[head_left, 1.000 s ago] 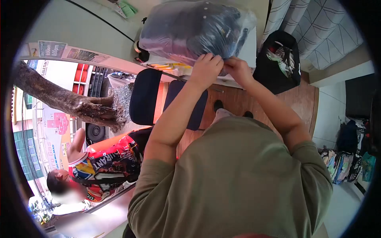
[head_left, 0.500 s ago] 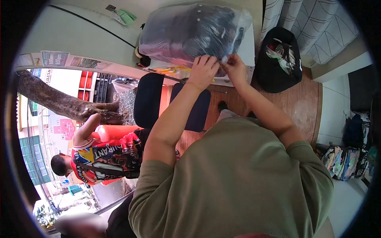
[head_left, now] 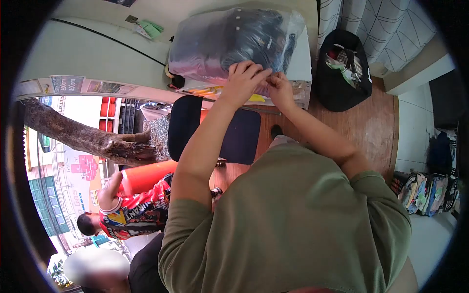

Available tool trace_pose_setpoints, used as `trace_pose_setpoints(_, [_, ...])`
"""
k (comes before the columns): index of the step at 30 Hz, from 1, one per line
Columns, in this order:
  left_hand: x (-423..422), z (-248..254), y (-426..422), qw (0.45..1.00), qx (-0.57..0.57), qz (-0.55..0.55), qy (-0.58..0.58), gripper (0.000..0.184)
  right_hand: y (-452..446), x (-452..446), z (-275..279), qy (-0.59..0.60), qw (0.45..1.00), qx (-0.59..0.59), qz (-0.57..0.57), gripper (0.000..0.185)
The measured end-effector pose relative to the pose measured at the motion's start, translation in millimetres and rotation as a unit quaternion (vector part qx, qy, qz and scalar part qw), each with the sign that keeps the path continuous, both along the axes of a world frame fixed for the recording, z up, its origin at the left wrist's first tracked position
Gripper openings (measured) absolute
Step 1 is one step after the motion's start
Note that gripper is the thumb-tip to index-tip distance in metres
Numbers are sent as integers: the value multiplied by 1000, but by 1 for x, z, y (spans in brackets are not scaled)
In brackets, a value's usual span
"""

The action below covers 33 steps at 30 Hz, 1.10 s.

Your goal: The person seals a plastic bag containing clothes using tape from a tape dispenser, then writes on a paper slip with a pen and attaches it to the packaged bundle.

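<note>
A large clear plastic bag [head_left: 210, 44] packed with folded dark and pinkish cloth lies on a white surface at the top middle. At the bag's near edge, my left hand [head_left: 241, 84] has its fingers bent over the plastic and closed on it. Just to its right, my right hand [head_left: 280, 91] pinches the same edge of the bag, its fingertips close to those of the left. The exact bit of plastic between the fingertips is too small to make out.
A dark chair [head_left: 238, 134] stands below my left forearm. On the wooden floor to the right is a black laundry bag [head_left: 342, 95] holding clothes. Hanging clothes [head_left: 425, 195] are at far right. Beyond the window are a tree trunk [head_left: 88, 132] and a person in a red printed shirt [head_left: 139, 207].
My right hand has come down and left, nearer to my left hand, with the plastic edge still pinched. My left hand has shifted slightly left. The person outside has lowered in view.
</note>
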<state>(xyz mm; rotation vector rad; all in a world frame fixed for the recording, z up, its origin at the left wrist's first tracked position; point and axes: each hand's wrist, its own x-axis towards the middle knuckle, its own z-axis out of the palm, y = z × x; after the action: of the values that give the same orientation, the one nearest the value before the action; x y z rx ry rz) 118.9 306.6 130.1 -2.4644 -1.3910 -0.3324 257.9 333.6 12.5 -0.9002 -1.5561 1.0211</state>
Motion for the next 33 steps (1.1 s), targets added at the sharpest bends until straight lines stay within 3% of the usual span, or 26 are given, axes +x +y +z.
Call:
trace_pose_setpoints(5, [-7, 2, 2, 997, -3, -29, 71, 16, 1, -3, 0, 34, 999, -40, 7, 11])
trace_pose_setpoints(9, [10, 6, 9, 995, -46, 32, 84, 16, -14, -2, 13, 133, 987, -81, -50, 15])
trace_pose_setpoints(14, [18, 9, 14, 987, -81, 82, 109, 18, -2, -10, 5, 22, 997, -17, -77, 18])
trace_pose_setpoints(17, [3, -1, 13, 1000, 22, -4, -11, 19, 8, -13, 8, -35, 995, -49, -76, 15])
trace_pose_setpoints(18, [0, 4, 12, 1000, 18, -10, 20, 19, 13, -14, 9, -48, 994, -62, -74, 14])
trace_pose_setpoints(21, [-5, 10, 6, 996, 3, -15, 92, 18, 18, -15, -2, -51, 997, -33, -57, 15])
trace_pose_setpoints(26, [5, 7, 21, 982, -20, -7, 186, 17, -1, 5, 5, 61, 996, -59, -37, 16])
trace_pose_setpoints(27, [7, 7, 23, 981, -21, 1, 191, 16, -5, 10, 10, 81, 994, -71, -34, 16])
trace_pose_setpoints(30, [13, 9, 26, 978, -36, 24, 202, 18, -9, 5, 9, 47, 998, 39, -32, 14])
trace_pose_setpoints(33, [13, 16, 29, 984, -51, 28, 167, 19, -3, -5, 13, 36, 998, 13, -53, 13])
